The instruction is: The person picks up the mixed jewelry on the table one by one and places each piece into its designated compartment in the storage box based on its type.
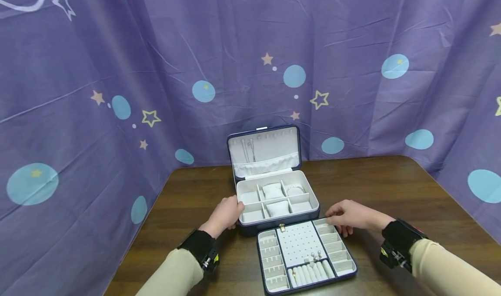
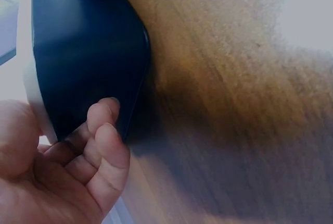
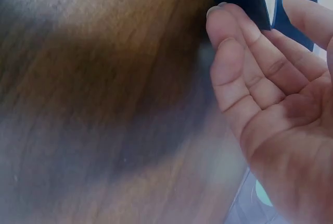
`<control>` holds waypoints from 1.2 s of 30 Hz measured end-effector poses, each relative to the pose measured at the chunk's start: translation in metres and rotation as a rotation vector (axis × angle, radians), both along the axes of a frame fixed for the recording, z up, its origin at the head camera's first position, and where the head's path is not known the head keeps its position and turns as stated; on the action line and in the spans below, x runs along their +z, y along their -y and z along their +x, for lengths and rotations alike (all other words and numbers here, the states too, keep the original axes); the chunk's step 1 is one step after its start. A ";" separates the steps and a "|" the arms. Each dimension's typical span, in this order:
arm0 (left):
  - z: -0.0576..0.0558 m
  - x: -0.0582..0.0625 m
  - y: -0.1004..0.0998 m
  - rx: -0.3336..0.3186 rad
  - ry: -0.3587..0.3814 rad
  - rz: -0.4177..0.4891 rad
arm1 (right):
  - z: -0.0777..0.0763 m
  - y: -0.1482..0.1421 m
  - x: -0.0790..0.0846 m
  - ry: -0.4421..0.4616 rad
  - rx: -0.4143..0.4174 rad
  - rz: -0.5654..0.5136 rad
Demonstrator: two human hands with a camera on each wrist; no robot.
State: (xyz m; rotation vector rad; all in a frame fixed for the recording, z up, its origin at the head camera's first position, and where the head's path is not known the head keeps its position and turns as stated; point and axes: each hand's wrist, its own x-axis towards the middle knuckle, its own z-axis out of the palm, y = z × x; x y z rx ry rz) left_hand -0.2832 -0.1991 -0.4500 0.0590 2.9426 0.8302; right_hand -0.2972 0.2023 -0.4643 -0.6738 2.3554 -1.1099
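Note:
An open dark-blue jewelry box (image 1: 270, 223) stands on the table, its lid (image 1: 270, 146) raised. White pillows (image 1: 272, 191) and a bracelet (image 1: 295, 189) lie in its compartments. My left hand (image 1: 225, 213) grips the box's left wall, thumb at the rim and fingers bent against the outer side (image 2: 88, 52). In front of the box lies a jewelry tray (image 1: 302, 240) with earrings (image 1: 316, 256) and ring rolls. By the tray's far right corner is my right hand (image 1: 348, 215), fingers loosely bent, thumb apart from them. Whether it touches the tray or box I cannot tell.
Necklaces (image 1: 248, 150) hang inside the lid. The brown wooden table (image 1: 375, 187) extends to both sides of the box. A purple patterned curtain (image 1: 242, 48) closes in the back and sides.

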 end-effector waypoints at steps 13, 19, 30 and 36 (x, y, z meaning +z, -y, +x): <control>0.000 -0.005 -0.002 0.034 0.004 0.000 | 0.002 0.002 -0.005 -0.012 0.000 -0.010; 0.001 -0.005 -0.003 0.044 0.016 0.010 | 0.002 0.003 -0.006 -0.042 0.000 -0.011; 0.001 -0.006 -0.002 0.049 0.023 0.032 | 0.004 0.009 -0.009 -0.085 -0.036 0.021; 0.002 -0.007 -0.002 0.044 0.022 0.035 | 0.005 0.011 -0.009 -0.090 -0.046 0.029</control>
